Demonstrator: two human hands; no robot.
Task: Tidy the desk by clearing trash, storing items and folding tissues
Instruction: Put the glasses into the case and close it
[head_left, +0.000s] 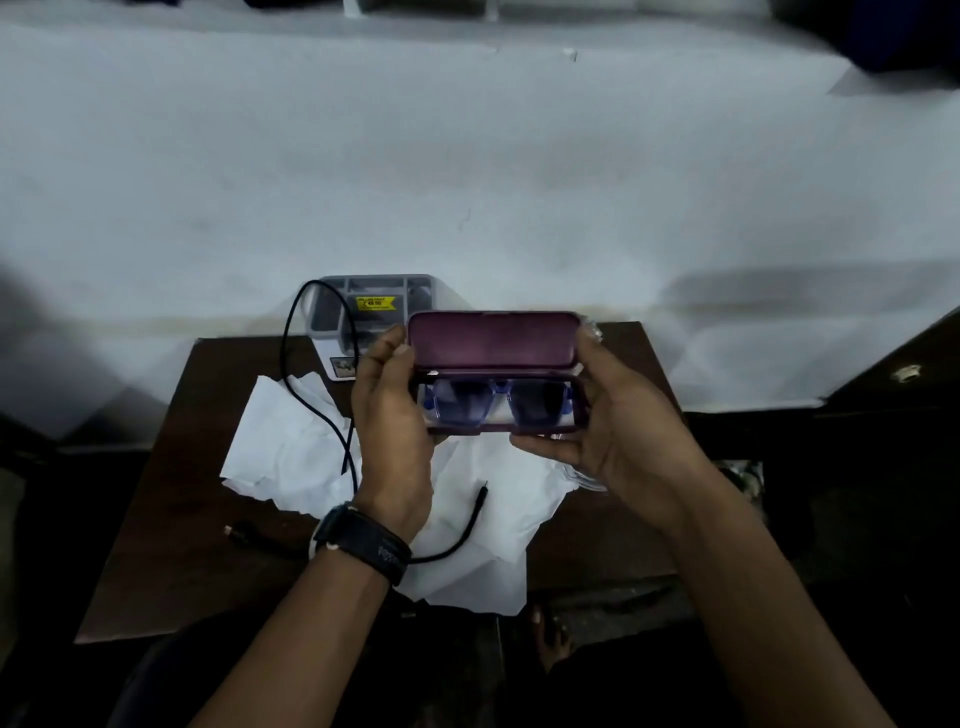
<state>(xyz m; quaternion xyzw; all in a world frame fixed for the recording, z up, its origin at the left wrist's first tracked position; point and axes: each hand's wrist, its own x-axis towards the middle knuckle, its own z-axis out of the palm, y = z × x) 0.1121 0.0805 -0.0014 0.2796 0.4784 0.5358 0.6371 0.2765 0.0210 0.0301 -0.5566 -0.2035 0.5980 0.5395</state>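
Both hands hold a purple glasses case above the small dark desk. Its lid stands open and blue-framed sunglasses lie inside. My left hand grips the case's left end, with a thumb on the lid's edge. My right hand cups the right end and the underside. Crumpled white tissues lie spread on the desk beneath the hands. A black cable runs over the tissues, one end lying near my left wrist.
A grey compartment organiser with a yellow sticker stands at the desk's back edge, left of the case. Clear plastic wrapping shows under my right hand. A white wall rises right behind the desk. My foot is below the front edge.
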